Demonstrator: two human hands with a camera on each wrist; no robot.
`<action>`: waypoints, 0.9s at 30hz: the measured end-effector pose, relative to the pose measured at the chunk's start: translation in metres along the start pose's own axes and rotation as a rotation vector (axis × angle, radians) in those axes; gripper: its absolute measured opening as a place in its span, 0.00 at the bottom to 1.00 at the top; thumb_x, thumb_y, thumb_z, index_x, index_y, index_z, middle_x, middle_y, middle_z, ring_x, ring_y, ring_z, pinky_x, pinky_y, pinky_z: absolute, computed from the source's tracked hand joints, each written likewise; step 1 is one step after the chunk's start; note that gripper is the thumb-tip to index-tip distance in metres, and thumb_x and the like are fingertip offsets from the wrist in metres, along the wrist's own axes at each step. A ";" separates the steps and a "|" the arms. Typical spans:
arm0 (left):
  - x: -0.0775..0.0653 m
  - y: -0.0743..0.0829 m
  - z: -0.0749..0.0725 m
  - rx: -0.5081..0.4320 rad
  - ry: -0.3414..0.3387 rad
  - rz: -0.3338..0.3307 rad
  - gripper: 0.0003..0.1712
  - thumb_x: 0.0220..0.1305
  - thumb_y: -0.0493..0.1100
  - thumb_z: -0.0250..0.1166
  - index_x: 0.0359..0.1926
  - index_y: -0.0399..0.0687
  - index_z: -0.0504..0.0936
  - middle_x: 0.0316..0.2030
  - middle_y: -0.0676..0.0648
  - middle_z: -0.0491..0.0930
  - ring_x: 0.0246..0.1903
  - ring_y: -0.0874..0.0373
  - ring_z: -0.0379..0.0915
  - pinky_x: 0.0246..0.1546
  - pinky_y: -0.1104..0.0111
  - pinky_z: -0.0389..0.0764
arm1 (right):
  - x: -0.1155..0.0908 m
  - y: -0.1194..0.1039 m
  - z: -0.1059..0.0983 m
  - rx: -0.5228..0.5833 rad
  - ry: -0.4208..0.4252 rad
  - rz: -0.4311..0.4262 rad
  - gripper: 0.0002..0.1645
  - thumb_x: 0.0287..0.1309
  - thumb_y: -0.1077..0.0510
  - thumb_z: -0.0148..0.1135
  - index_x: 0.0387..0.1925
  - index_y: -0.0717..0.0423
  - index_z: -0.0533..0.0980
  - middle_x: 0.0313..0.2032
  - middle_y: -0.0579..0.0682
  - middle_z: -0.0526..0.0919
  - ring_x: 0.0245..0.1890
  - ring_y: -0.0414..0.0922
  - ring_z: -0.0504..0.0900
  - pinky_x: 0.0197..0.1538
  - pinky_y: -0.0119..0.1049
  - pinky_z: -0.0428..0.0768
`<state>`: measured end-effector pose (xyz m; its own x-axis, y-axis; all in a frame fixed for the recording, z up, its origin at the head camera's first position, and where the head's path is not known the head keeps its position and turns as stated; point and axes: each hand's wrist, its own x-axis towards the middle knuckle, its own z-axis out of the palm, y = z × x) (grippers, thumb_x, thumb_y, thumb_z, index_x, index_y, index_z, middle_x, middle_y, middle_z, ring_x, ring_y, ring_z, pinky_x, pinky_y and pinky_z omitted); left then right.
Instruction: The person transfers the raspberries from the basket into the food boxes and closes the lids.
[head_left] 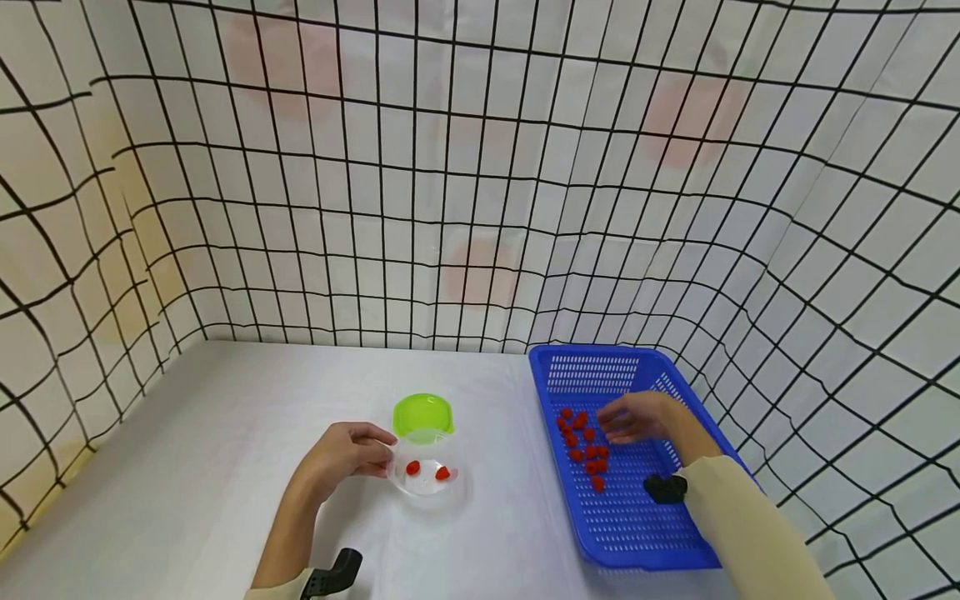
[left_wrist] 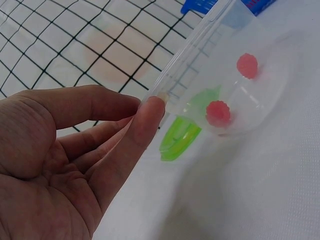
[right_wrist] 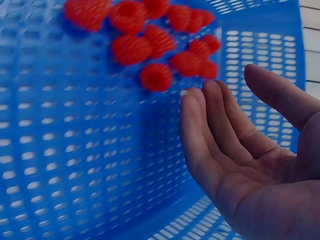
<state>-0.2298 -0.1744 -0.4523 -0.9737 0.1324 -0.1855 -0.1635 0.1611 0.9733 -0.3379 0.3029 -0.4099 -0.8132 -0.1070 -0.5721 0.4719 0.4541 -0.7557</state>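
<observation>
A clear plastic bowl (head_left: 426,498) holds two raspberries, one raspberry (head_left: 413,467) left and one raspberry (head_left: 442,472) right. My left hand (head_left: 347,454) pinches the bowl's rim between thumb and fingers at its left side; in the left wrist view the thumb (left_wrist: 145,125) lies over the rim. Over the blue basket (head_left: 652,557), my right hand (head_left: 637,417) hangs with relaxed fingers and nothing between them. Beside its fingertips lie several red raspberries (right_wrist: 130,49) in a loose cluster on the basket floor.
Behind the bowl lies a bright green lid (head_left: 423,412), partly seen through the clear plastic. White cloth (head_left: 225,433) covers the table. A black wire grid (head_left: 450,175) surrounds the table at the back and both sides.
</observation>
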 end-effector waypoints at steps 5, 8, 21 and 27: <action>0.001 0.000 0.000 0.004 -0.001 0.002 0.15 0.62 0.33 0.67 0.48 0.28 0.83 0.32 0.44 0.85 0.28 0.54 0.83 0.38 0.65 0.89 | 0.000 0.014 -0.002 -0.047 0.003 0.036 0.23 0.70 0.59 0.59 0.59 0.72 0.75 0.48 0.64 0.84 0.43 0.52 0.85 0.52 0.43 0.87; 0.001 0.001 0.001 0.006 0.001 0.001 0.15 0.62 0.33 0.67 0.48 0.28 0.83 0.32 0.44 0.85 0.28 0.54 0.84 0.37 0.65 0.89 | -0.001 0.021 -0.004 -0.052 -0.003 0.059 0.22 0.70 0.60 0.59 0.58 0.72 0.76 0.47 0.63 0.84 0.41 0.51 0.85 0.51 0.41 0.87; -0.001 0.003 0.002 0.002 0.007 -0.009 0.15 0.62 0.33 0.67 0.48 0.28 0.83 0.32 0.44 0.85 0.28 0.55 0.83 0.37 0.65 0.89 | 0.000 0.026 -0.001 -0.059 -0.023 0.101 0.17 0.65 0.60 0.66 0.50 0.70 0.82 0.42 0.59 0.86 0.37 0.48 0.86 0.49 0.39 0.88; -0.003 0.003 0.001 0.000 0.007 -0.009 0.15 0.63 0.33 0.67 0.49 0.27 0.82 0.33 0.43 0.86 0.27 0.55 0.83 0.37 0.66 0.89 | 0.003 0.027 0.002 -0.096 -0.014 0.110 0.17 0.61 0.60 0.70 0.47 0.68 0.83 0.40 0.58 0.86 0.37 0.47 0.86 0.48 0.38 0.88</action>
<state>-0.2274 -0.1730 -0.4492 -0.9733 0.1237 -0.1933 -0.1724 0.1622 0.9716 -0.3268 0.3133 -0.4328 -0.7531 -0.0638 -0.6548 0.5228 0.5462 -0.6545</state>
